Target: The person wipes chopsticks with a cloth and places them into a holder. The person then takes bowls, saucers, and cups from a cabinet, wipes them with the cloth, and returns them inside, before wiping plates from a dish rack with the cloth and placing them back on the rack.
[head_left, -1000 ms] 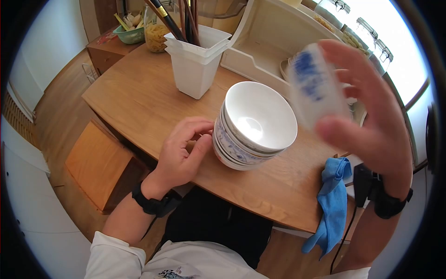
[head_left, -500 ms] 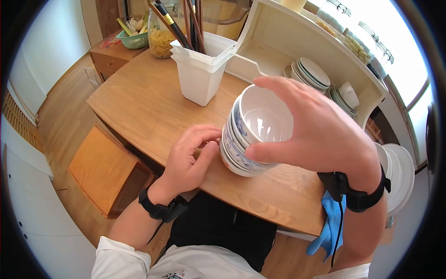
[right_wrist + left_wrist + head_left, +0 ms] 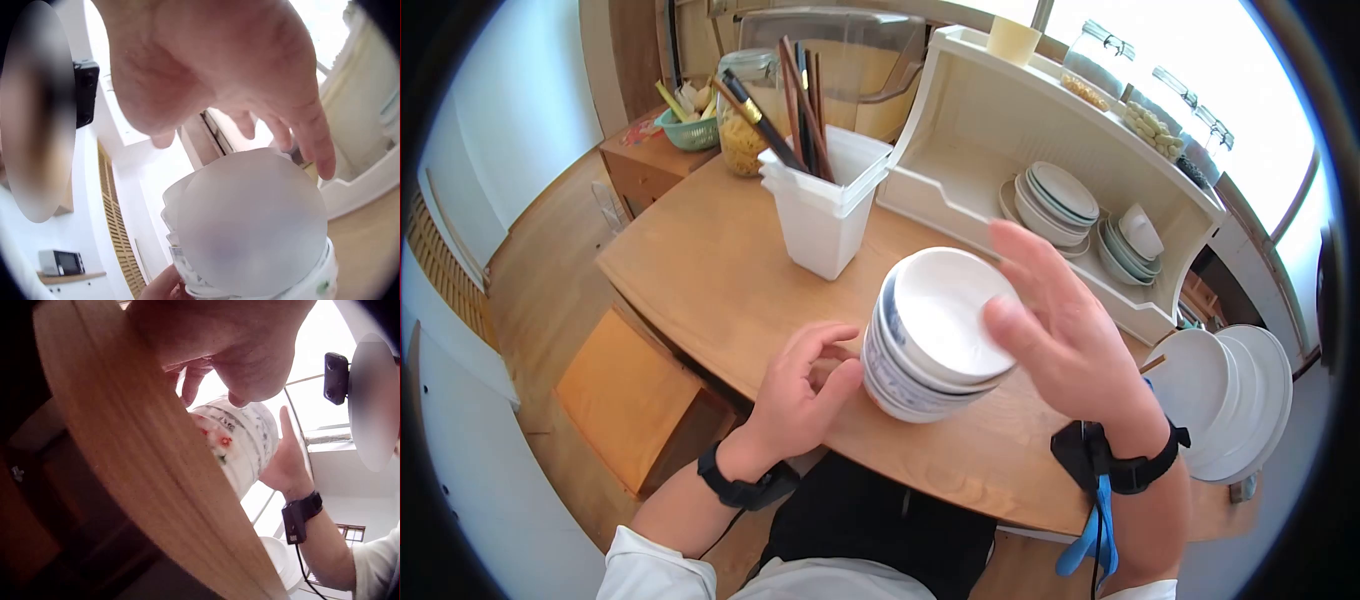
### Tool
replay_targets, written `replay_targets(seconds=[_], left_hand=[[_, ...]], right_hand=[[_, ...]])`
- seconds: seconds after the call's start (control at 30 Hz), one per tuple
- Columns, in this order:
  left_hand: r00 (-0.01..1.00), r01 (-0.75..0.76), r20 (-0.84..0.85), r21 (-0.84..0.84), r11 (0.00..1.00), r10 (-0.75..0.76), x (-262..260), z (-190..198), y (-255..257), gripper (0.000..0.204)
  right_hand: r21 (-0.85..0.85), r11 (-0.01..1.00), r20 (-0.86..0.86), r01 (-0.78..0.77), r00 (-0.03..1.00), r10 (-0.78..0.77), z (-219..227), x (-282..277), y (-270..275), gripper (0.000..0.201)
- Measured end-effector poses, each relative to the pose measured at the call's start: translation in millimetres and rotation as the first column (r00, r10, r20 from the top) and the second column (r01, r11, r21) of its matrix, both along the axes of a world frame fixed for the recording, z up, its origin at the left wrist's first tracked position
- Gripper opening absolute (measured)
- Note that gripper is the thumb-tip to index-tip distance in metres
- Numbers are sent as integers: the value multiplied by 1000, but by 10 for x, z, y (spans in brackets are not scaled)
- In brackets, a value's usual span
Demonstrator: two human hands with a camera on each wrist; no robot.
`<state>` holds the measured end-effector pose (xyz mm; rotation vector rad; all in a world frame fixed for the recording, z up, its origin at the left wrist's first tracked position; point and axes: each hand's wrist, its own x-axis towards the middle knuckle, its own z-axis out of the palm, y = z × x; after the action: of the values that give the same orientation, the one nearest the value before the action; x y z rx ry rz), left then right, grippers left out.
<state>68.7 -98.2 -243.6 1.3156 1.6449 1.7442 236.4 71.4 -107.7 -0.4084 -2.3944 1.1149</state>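
Note:
A tilted-looking stack of bowls (image 3: 920, 390), white with blue patterns, stands near the front edge of the wooden table. On top sits a smaller white bowl (image 3: 952, 318) with some blue on its outside. My left hand (image 3: 805, 385) is at the stack's left side, fingers loosely bent and thumb apart, holding nothing. To the right, my right hand (image 3: 1065, 345) hovers by the top bowl's rim with fingers spread and thumb overlapping the rim. Red flowers show on a lower bowl (image 3: 219, 440) in the left wrist view.
Behind stands a white plastic container (image 3: 825, 235) of chopsticks. A cream rack (image 3: 960, 130) at the back holds stacked dishes (image 3: 1055, 205). Large white plates (image 3: 1260, 410) are at the right, and a blue cloth (image 3: 1090, 545) hangs at the table's front right. A pasta jar (image 3: 743, 140) stands back left.
My right hand brought the small blue-and-white bowl from the right onto the stack, then let go and drew back rightward. The left hand stayed beside the stack.

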Motion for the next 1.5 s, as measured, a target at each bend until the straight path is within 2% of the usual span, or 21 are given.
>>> replay_targets(seconds=[0.03,0.07,0.13,0.17,0.23,0.3,0.37,0.4,0.43,0.6,0.7,0.77,0.83,0.9,0.97,1.1,1.2,1.33,1.4,1.43,1.5], left_hand=[[982,57,183,-126,990,-33,-16,27,-12,46],[986,69,161,-114,991,-50,-40,73,-16,46],[902,231,396,-105,967,-172,-22,132,27,68],[905,243,383,-101,965,-188,-15,259,28,68],[865,410,391,-187,893,-315,43,458,38,78],[870,393,396,-194,899,-295,101,509,71,76],[783,486,527,-185,854,-331,92,541,127,94],[778,490,536,-193,850,-327,126,510,181,91],[782,487,531,-192,852,-327,130,541,208,91],[857,387,455,-262,884,-241,139,693,542,82],[898,267,410,-220,938,-160,192,1036,912,83],[938,228,319,-273,934,-136,-41,1039,1315,84],[936,168,342,-223,960,-85,-33,1299,1589,84],[929,114,368,-166,979,-46,-59,1461,1866,84],[924,66,381,-92,994,-26,-200,1448,2213,83],[882,48,471,-88,995,-1,-418,1451,2683,83],[834,6,549,-99,995,50,-566,1389,2988,81],[782,-58,620,-35,998,67,-788,1145,3344,75],[706,-85,707,125,989,-28,-983,897,3558,70],[707,-91,707,119,989,-20,-1067,797,3675,70],[605,-173,796,147,974,-12,-1144,700,3808,63]], right_hand=[[-200,979,15,50,999,-48,-50,62,41,77],[-389,916,33,98,995,-92,-85,128,62,76],[-479,849,216,221,968,-130,-322,257,100,81],[-476,849,201,227,969,-146,-348,282,68,81],[-740,662,267,123,956,120,-390,282,2,83],[-764,640,231,80,961,155,-390,260,-24,79],[-786,617,196,35,961,195,-336,224,-69,74],[-793,607,194,47,964,179,-306,233,-79,79],[-805,589,200,67,966,163,-256,207,-111,83],[-747,658,184,96,981,65,-139,123,23,79],[-701,706,137,107,990,-13,54,-2,345,77],[-678,719,147,150,987,-67,208,-148,632,74],[-643,744,123,185,983,-138,318,-317,896,75],[-654,738,104,163,987,-126,408,-467,1159,75],[-659,732,96,174,984,-148,473,-585,1383,78],[-705,695,73,144,989,-131,403,-856,1780,85],[-721,660,69,212,969,-237,274,-1101,2001,82],[-761,608,79,225,963,-258,-76,-1427,2304,80],[-769,598,75,224,961,-265,-181,-1537,2346,79],[-770,596,69,227,959,-276,-208,-1588,2377,78],[-780,585,70,223,960,-272,-225,-1643,2403,77]])
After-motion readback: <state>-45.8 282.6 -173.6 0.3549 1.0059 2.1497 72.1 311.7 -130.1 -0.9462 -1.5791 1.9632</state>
